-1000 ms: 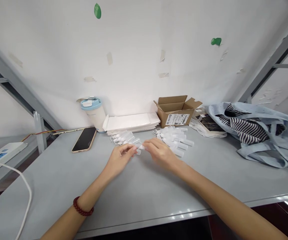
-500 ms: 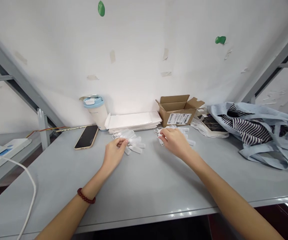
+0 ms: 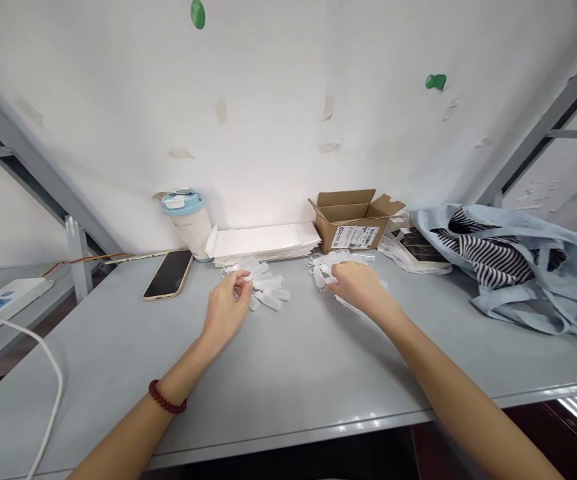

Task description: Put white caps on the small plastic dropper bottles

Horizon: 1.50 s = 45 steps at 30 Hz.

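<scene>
Two loose groups of small, clear-to-whitish plastic pieces lie on the grey worktop (image 3: 278,380) in the head view. The left hand (image 3: 225,308) has thumb and forefinger drawn close together at the near edge of the left group (image 3: 270,299); whether a piece is pinched between them cannot be told. The right hand (image 3: 361,287) reaches over the right group (image 3: 319,275), fingers bent, their tips partly hidden, so its grip cannot be told either. Behind the groups stand a stack of white paper (image 3: 265,241) and an open carton (image 3: 351,233).

The pieces look very light and probably smooth enough to slide; their bodies seem fairly stiff, while the thin loops at some ends look limp and apt to tangle. A fingertip pinch on one body, clear of the loops, would probably hold best.
</scene>
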Available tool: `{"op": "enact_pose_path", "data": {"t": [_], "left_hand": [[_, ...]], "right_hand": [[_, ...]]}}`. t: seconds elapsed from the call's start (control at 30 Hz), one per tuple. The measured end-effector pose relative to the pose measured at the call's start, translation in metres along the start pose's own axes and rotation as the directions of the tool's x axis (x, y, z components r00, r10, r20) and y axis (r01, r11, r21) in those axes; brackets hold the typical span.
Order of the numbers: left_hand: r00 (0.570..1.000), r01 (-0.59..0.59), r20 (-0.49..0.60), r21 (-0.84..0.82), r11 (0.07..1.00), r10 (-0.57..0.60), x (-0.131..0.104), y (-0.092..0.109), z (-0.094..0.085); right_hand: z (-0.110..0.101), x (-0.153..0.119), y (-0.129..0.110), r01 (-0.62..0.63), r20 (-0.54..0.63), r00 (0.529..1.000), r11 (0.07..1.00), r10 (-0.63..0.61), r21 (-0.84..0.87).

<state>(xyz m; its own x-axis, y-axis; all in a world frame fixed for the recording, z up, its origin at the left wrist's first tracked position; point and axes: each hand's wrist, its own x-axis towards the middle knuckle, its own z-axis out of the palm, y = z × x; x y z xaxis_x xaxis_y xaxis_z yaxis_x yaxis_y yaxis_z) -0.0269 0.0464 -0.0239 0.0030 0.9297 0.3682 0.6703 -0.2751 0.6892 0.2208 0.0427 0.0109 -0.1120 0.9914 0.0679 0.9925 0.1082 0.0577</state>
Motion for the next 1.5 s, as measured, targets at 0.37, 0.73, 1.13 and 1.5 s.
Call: {"op": "enact_pose_path", "data": {"t": [0.37,0.73,1.13,1.5], "left_hand": [[0.999,-0.028,0.027,-0.01,1.0,0.028,-0.003,0.006,0.0],[0.989,-0.058,0.13,-0.081,0.995,0.069,-0.011,0.015,0.002],[0.911,-0.317,0.258,-0.064,0.946,0.322,-0.02,0.015,0.007],[0.889,-0.418,0.188,-0.043,0.907,0.419,-0.023,0.015,0.008]], "right_hand": [[0.002,-0.002,-0.002,0.015,0.017,1.0,1.0,-0.015,-0.003],[-0.017,-0.004,0.003,0.066,-0.124,0.992,0.698,0.033,0.713],[-0.016,-0.012,-0.013,0.104,-0.038,0.988,0.475,-0.147,0.874],[-0.015,-0.014,-0.018,0.109,-0.031,0.979,0.387,-0.203,0.916]]}}
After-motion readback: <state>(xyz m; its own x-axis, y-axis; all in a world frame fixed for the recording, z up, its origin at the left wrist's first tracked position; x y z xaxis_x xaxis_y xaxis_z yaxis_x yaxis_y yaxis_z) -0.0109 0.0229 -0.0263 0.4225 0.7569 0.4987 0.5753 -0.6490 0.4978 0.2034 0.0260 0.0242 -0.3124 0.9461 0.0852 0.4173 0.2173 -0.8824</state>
